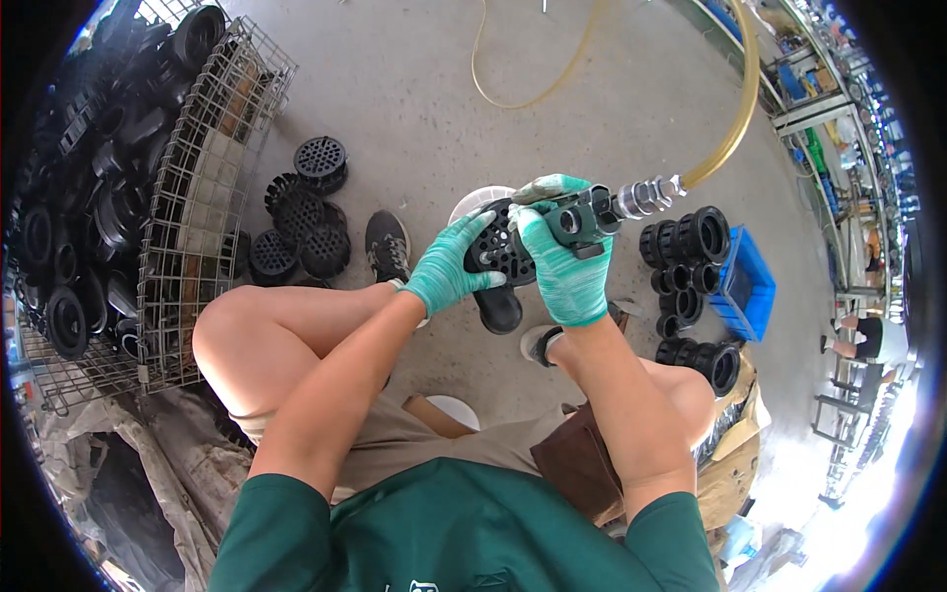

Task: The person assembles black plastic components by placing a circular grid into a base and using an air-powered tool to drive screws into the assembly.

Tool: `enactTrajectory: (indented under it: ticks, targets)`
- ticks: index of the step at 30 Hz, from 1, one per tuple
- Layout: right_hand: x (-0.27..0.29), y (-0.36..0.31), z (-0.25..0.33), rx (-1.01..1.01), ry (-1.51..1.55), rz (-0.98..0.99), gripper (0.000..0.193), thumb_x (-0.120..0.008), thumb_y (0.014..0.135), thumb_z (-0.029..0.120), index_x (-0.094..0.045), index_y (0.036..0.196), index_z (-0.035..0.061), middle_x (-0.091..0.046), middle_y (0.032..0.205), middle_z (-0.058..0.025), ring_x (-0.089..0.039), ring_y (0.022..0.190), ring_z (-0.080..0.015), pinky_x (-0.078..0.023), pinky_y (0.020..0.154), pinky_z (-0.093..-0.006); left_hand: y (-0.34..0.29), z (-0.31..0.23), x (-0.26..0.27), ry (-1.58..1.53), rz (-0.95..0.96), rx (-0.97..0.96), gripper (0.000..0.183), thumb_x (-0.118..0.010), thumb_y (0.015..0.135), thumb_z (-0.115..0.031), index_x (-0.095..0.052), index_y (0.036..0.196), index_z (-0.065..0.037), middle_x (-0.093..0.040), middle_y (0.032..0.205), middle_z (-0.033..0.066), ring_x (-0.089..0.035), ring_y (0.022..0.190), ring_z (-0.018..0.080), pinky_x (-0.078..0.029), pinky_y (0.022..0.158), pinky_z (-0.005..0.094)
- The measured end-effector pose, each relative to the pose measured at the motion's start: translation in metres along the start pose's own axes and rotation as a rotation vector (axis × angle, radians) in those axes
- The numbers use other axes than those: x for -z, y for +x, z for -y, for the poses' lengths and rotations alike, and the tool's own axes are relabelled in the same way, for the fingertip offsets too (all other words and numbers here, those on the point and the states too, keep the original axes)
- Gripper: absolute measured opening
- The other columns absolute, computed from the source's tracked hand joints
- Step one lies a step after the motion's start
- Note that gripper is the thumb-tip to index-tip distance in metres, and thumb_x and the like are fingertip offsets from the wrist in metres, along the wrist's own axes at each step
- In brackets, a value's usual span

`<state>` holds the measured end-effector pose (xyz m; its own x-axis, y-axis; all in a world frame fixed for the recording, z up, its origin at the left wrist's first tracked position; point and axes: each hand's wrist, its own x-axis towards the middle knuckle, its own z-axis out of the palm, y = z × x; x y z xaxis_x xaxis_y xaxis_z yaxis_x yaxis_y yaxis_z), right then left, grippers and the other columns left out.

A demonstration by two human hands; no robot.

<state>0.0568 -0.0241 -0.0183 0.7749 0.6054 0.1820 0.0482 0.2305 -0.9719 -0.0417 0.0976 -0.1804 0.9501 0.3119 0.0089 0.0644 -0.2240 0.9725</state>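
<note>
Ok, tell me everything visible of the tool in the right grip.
The tool is compact, dark and metal-looking, with a round feature on its body. A silvery coupling joins its right end to a translucent yellow hose. It lies sideways in the gloved right grip, beside the black perforated part; contact there is unclear.

From my end, the right hand (565, 264) hides the working tip of the pneumatic tool (586, 219), and the perforated black disc (501, 249) covers much of a round white object (477, 198). The yellow hose (754, 81) runs off the top edge; I can't make out the small distant person (881, 339).
</note>
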Motion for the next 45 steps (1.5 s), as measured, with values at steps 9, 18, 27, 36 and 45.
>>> enactTrajectory:
  ticks: [9,18,27,36,45]
  targets:
    - [-0.005,-0.003,-0.006,-0.011,-0.054,0.207,0.032,-0.068,0.083,-0.009,-0.06,0.111,0.0046,-0.07,0.105,-0.0103,-0.068,0.099,-0.0185,-0.057,0.09,-0.0352,0.001,0.015,-0.001,0.039,-0.001,0.005,0.1,-0.092,0.065,-0.035,-0.045,0.15,-0.013,-0.05,0.15,0.0179,-0.05,0.135,0.0397,-0.042,0.114,0.0467]
    - [-0.002,-0.006,-0.016,-0.049,-0.11,0.322,0.029,-0.061,0.082,-0.015,-0.059,0.102,0.0062,-0.068,0.097,-0.0088,-0.067,0.094,-0.0193,-0.059,0.088,-0.0384,0.007,0.006,-0.001,0.125,-0.015,-0.038,0.095,-0.091,0.066,-0.042,-0.051,0.145,-0.009,-0.055,0.145,0.0178,-0.052,0.133,0.0384,-0.043,0.112,0.0466]
    - [-0.003,-0.001,-0.015,-0.103,0.011,0.352,0.029,-0.067,0.081,-0.009,-0.064,0.106,0.0049,-0.069,0.102,-0.0053,-0.065,0.093,-0.0128,-0.055,0.087,-0.0294,0.003,0.012,-0.002,0.092,-0.039,0.011,0.099,-0.092,0.064,-0.043,-0.048,0.148,-0.011,-0.053,0.147,0.0181,-0.051,0.134,0.0394,-0.043,0.112,0.0472]
    - [-0.002,0.001,-0.012,-0.09,-0.132,0.308,0.027,-0.063,0.08,-0.012,-0.06,0.101,0.0044,-0.071,0.097,-0.0102,-0.069,0.092,-0.019,-0.058,0.086,-0.0356,0.007,0.027,-0.008,-0.265,-0.013,0.031,0.098,-0.092,0.064,-0.042,-0.05,0.147,-0.011,-0.053,0.146,0.0183,-0.051,0.134,0.0398,-0.044,0.112,0.0468]
    - [-0.005,0.002,-0.004,-0.081,-0.126,0.332,0.026,-0.063,0.081,-0.012,-0.06,0.101,0.0041,-0.071,0.097,-0.0095,-0.069,0.093,-0.0188,-0.058,0.089,-0.0354,0.005,0.013,-0.005,-0.124,-0.016,0.012,0.093,-0.092,0.065,-0.037,-0.052,0.145,-0.012,-0.056,0.144,0.0178,-0.053,0.132,0.04,-0.045,0.11,0.0467]
